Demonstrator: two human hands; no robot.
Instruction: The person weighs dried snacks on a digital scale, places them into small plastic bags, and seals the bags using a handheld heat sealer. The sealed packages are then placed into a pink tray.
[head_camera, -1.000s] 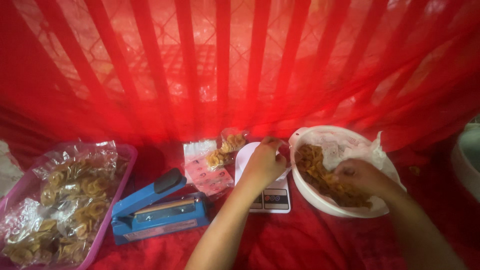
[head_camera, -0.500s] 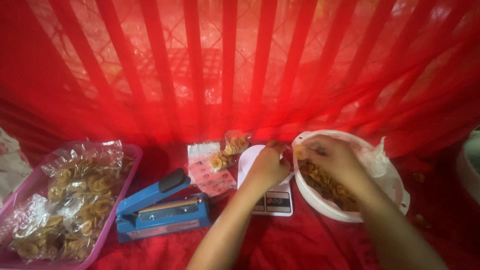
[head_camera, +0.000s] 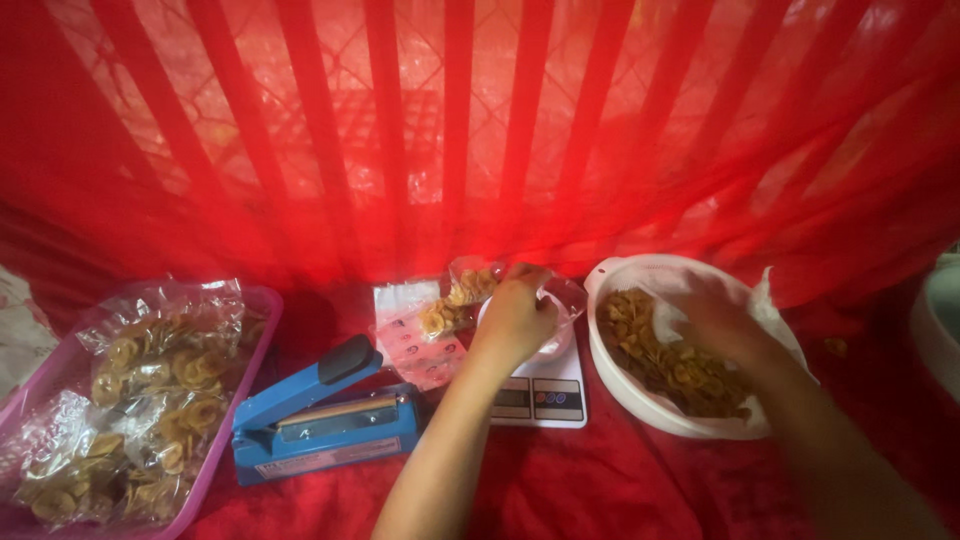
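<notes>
Chips (head_camera: 670, 355), golden-brown and heaped, fill the white bowl (head_camera: 640, 275) at right of centre in the frame. The right hand (head_camera: 725, 325) lies down among them, blurred, so whether its grip is closed on any chips cannot be told. Just left of the bowl, the left hand (head_camera: 515, 315) is curled shut on the mouth of a clear plastic bag (head_camera: 565, 300) that sits over a small white dish (head_camera: 550, 350) on a digital scale (head_camera: 540, 395). The bag's contents are hidden behind the fingers.

Just beyond the left hand, at centre frame, a small clear packet of chips (head_camera: 455, 300) lies partly on a stack of printed labels (head_camera: 415, 335). Left of the scale stands a blue heat sealer (head_camera: 320, 420), its dark handle raised toward the middle of the frame. At lower left a pink tray (head_camera: 250, 345) holds several filled clear bags of chips (head_camera: 150, 385), crinkled and shiny; the tray is cut off by the left and bottom edges.

Everything rests on a red cloth (head_camera: 620, 490), and a red striped curtain (head_camera: 480, 130) fills the upper half of the frame. The left forearm crosses in front of the scale and covers part of its face. At the far right edge a pale rounded object (head_camera: 940, 320) is cut off and hard to make out.
</notes>
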